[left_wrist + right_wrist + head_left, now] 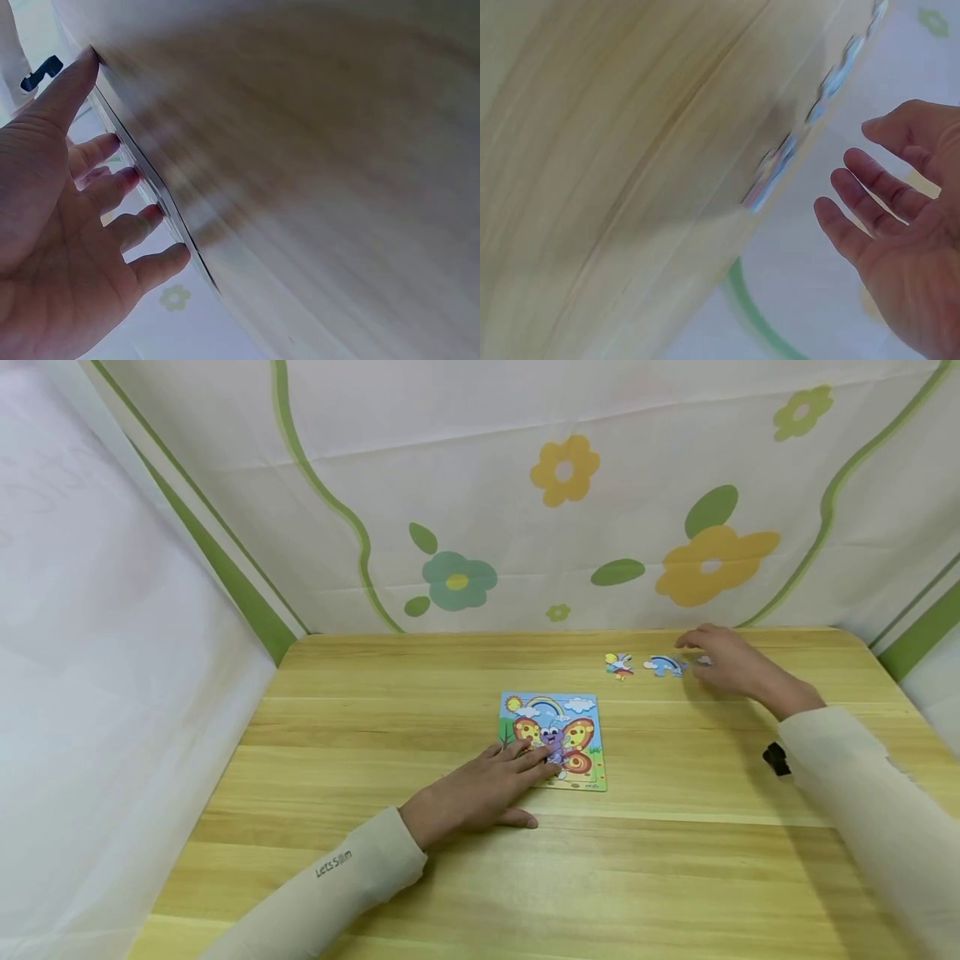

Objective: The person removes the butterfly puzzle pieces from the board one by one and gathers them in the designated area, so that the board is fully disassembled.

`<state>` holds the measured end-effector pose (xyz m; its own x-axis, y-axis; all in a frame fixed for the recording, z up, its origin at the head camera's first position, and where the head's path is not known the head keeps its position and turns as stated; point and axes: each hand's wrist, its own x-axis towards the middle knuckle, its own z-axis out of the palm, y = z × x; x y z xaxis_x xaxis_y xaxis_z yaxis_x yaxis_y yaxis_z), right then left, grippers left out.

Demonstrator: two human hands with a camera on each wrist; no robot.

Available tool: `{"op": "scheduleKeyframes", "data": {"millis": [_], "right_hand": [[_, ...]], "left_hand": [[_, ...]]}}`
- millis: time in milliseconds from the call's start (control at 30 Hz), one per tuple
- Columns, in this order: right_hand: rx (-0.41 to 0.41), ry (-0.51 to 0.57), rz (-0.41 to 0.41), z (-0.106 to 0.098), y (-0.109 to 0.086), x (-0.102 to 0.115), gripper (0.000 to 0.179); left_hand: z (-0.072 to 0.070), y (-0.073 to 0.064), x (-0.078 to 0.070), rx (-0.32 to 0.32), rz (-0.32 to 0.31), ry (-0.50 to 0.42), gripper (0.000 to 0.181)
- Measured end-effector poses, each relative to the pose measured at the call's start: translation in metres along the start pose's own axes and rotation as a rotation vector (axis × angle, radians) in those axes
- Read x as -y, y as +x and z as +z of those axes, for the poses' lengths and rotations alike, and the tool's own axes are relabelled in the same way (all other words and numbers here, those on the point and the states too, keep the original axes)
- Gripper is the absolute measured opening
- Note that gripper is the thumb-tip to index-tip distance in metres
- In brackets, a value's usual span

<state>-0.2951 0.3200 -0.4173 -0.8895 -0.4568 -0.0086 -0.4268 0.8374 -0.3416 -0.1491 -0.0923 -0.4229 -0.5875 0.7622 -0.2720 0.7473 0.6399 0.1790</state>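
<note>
A square butterfly jigsaw puzzle point(577, 735) lies flat on the wooden table, with a sun, a rainbow and clouds along its top. My left hand point(480, 787) rests on its lower left part, fingers spread over the picture, thumb off toward the table. In the left wrist view the fingertips point(154, 214) touch the puzzle's top. Loose puzzle pieces lie near the table's back edge: a yellow-and-red one point(619, 665), a rainbow one point(665, 667) and a third point(702, 660), partly covered by my right hand point(731, 664). That hand hovers over it, fingers loosely bent and holding nothing.
The wooden table point(360, 727) ends at a white cloth wall point(480, 468) printed with flowers, and another white cloth point(97, 693) hangs on the left. A small black object point(777, 759) shows beside the right sleeve point(862, 777).
</note>
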Motion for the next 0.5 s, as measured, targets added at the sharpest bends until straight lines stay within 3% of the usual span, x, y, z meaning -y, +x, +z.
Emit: {"op": "scheduleKeyframes", "data": {"millis": [300,500], "right_hand": [[-0.002,0.042,-0.076,0.013,0.016,0.052,0.041],[0.041,0.066,-0.113,0.024,0.024,0.095,0.042]], "left_hand": [[0.004,-0.004,0.002,0.012,-0.018,-0.003,0.079],[0.004,-0.012,0.003,-0.013,0.010,-0.032,0.079]]}}
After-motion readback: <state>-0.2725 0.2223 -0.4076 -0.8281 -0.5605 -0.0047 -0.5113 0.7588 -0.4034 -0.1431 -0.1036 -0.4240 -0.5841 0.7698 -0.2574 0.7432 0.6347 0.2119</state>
